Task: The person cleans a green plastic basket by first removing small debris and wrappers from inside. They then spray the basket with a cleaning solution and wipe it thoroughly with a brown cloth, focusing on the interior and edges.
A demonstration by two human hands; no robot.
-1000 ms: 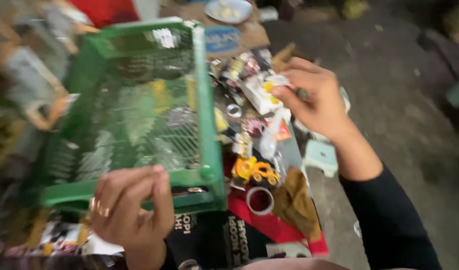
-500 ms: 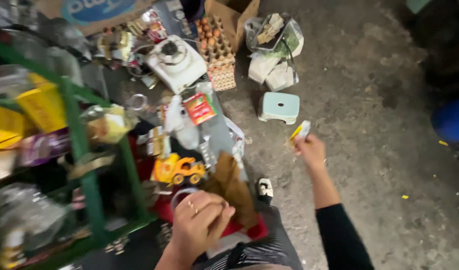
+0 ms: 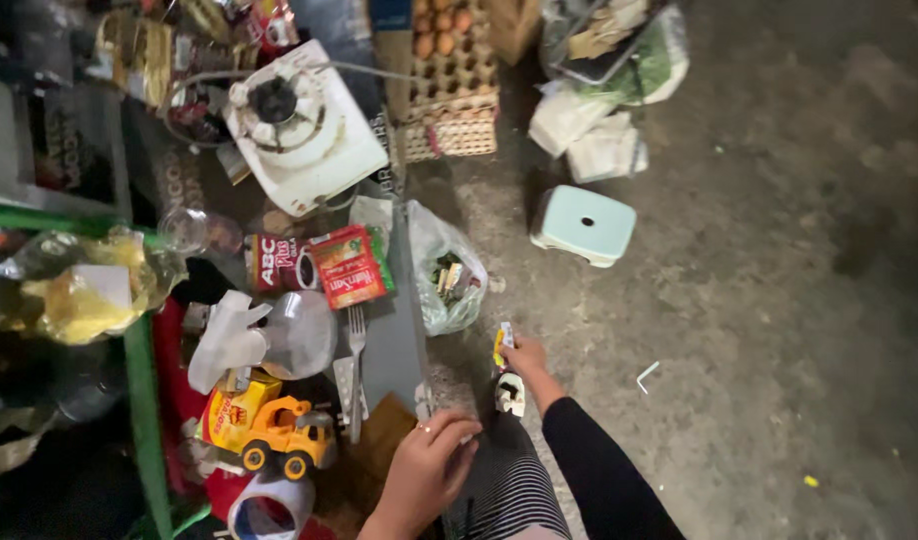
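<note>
Holding a small yellow packet (image 3: 502, 343), the right hand (image 3: 524, 357) is now seen low down by the grey floor (image 3: 779, 330), closer to the body than it was half a second ago, when it was stretched out farther over the ground. The fingers are closed around the packet, so it is held tight. It is kept just above a white sandal (image 3: 510, 393). The left hand (image 3: 424, 472) has been moved too: it was up on the pile before, and now it is rested, half open, on the edge of the grey board (image 3: 394, 345). Nothing is held in it. So the packet has been picked out and brought away from the pile.

Lots of things are piled close by. A yellow toy truck (image 3: 279, 433) is parked beside a fork (image 3: 356, 365). A red packet (image 3: 351, 266) is laid just above them. A white stove (image 3: 299, 125) and a tray of eggs (image 3: 449, 50) are seen farther up. A clear bag (image 3: 444, 270) is leaned against the board, very near the packet. A little pale blue stool (image 3: 583, 225) is stood on the floor, well apart from both hands. A green crate rim (image 3: 144, 400) is seen on the left.
</note>
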